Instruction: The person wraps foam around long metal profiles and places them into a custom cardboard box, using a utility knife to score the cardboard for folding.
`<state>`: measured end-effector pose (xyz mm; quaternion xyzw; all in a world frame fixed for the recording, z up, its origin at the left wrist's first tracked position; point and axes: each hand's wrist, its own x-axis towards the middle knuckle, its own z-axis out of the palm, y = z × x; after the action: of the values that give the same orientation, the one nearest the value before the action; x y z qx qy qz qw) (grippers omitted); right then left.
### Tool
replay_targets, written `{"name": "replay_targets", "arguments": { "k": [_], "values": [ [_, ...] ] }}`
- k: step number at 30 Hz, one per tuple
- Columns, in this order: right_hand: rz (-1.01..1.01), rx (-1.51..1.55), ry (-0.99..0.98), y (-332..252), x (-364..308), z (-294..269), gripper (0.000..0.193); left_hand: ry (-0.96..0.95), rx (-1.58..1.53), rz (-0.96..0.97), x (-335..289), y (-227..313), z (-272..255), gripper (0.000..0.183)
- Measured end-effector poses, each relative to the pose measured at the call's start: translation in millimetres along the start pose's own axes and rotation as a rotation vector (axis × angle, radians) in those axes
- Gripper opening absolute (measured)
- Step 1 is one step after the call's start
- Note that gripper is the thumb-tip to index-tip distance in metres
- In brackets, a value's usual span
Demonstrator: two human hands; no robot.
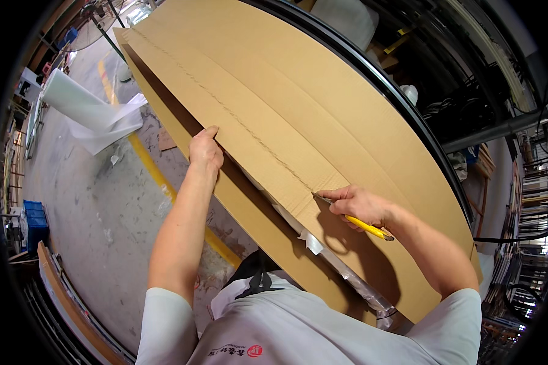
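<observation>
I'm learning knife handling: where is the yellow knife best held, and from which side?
Probably by its yellow handle, from the right: the handle slants toward the lower right, while the blade points upper left. The right hand holds it there.

White sheet roll (73,100) partly unrolled on grey floor (128,210), yellow floor line (149,163), small brown scrap (166,140) near it, blue crate (36,219) at left, long strips (533,210) stacked far right

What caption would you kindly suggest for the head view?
Right hand holds a yellow cutter at a ragged line in brown cardboard, which the left hand grips.
</observation>
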<state>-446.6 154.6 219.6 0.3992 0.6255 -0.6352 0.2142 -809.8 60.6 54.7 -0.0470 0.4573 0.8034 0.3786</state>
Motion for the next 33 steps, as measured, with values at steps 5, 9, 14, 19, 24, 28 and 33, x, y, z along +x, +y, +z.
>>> {"name": "replay_targets", "arguments": {
  "k": [5,9,14,19,24,28,33],
  "values": [
    [0.032,0.098,-0.043,6,-3,-10,0.058,0.072,0.432,-0.215,-106,-35,24,0.021],
    [-0.078,0.057,-0.020,11,-3,-6,0.058,-0.002,0.541,-0.293,-178,-78,21,0.023],
    [-0.091,0.027,-0.020,33,-15,-5,0.058,-0.095,0.425,-0.222,-177,-88,14,0.015],
    [-0.085,-0.023,-0.005,78,-60,-11,0.058,-0.070,0.395,-0.166,-179,-92,19,0.011],
    [-0.149,-0.076,-0.004,131,-104,-13,0.059,-0.078,0.399,-0.158,-175,-93,13,0.013],
    [-0.117,-0.129,0.005,180,-145,-16,0.058,-0.067,0.445,-0.138,-174,-94,16,0.015],
    [-0.069,-0.108,0.004,240,-192,-19,0.058,0.027,0.438,-0.112,-177,-97,19,0.015]
  ]
}}
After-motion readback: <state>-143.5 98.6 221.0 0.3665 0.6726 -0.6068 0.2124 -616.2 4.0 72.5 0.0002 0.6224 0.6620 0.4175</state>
